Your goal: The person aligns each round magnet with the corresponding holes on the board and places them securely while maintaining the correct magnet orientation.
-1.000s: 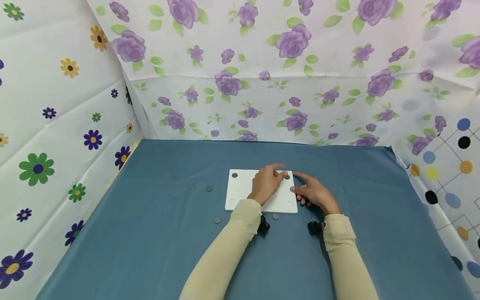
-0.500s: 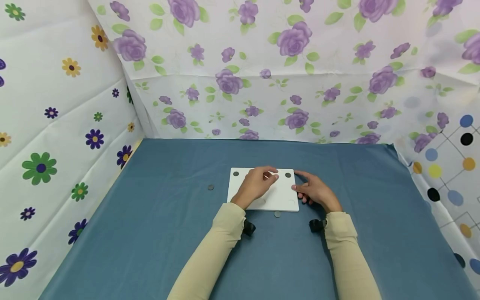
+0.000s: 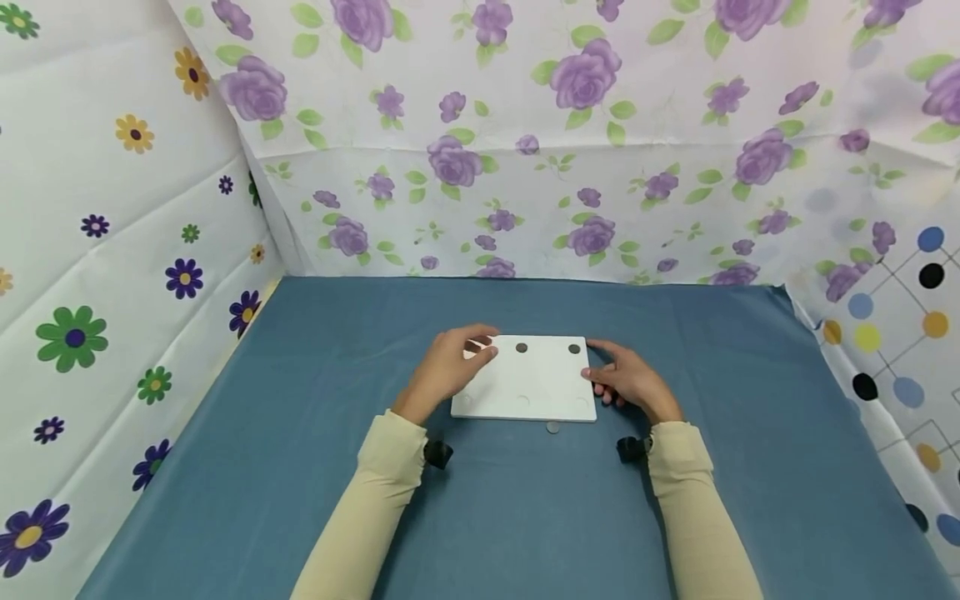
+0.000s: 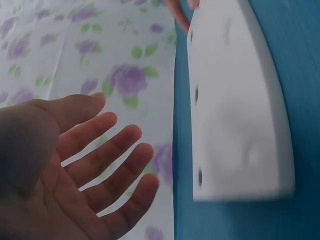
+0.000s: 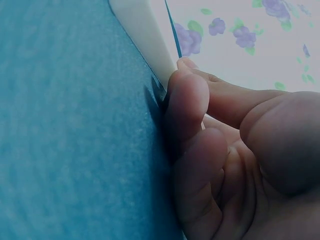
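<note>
A white rectangular board [image 3: 551,379] lies flat on the blue cloth. Along its far side sit a middle dark coin-like disc [image 3: 521,347] and a right dark disc [image 3: 574,348]; the left wrist view also shows a left disc [image 4: 200,177], covered by my hand in the head view. Shallow round marks line the near side. My left hand [image 3: 447,364] hovers over the board's left end, fingers spread and relaxed, holding nothing. With thumb and fingers, my right hand [image 3: 633,387] holds the board's right edge near the far corner.
One loose grey disc [image 3: 552,427] lies on the blue cloth [image 3: 525,517] just in front of the board. A floral sheet [image 3: 525,150] hangs behind the table, with patterned sheets at both sides.
My left hand has moved left across the board, from the right disc to the left end. The middle disc has come into view; two loose discs at left are now hidden. My right hand stays put.
</note>
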Demonstrator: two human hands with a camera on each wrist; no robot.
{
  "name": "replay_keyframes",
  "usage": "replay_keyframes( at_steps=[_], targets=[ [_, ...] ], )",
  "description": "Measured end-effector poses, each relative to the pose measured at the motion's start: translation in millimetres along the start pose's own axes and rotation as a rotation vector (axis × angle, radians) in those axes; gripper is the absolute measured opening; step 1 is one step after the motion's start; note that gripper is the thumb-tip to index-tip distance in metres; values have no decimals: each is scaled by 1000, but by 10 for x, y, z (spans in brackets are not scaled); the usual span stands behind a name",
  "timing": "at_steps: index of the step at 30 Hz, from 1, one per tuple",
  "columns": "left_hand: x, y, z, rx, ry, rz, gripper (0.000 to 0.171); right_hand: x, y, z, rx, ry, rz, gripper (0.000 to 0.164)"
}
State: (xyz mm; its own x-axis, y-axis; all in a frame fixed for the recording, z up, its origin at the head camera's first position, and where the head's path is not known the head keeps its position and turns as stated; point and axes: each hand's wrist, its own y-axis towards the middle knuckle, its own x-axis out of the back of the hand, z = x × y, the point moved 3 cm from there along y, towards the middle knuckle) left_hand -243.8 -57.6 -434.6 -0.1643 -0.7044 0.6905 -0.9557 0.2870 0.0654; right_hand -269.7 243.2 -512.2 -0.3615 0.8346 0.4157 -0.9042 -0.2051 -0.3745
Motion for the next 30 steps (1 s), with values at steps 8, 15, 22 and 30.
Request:
replay_keyframes(
  at_steps=[8, 15, 22, 30],
  targets=[
    [359, -180, 402, 77, 57, 1, 42, 5, -27, 23, 2, -17, 7, 70],
    [536, -205, 722, 102, 165, 50, 44, 18, -20, 30, 9, -24, 15, 71],
    [588, -206, 914, 122, 236, 136, 43, 11, 2, 35, 10, -27, 5, 71],
    [509, -191, 1076, 169, 219, 127, 33, 0, 8, -20, 7, -33, 14, 72]
  ],
)
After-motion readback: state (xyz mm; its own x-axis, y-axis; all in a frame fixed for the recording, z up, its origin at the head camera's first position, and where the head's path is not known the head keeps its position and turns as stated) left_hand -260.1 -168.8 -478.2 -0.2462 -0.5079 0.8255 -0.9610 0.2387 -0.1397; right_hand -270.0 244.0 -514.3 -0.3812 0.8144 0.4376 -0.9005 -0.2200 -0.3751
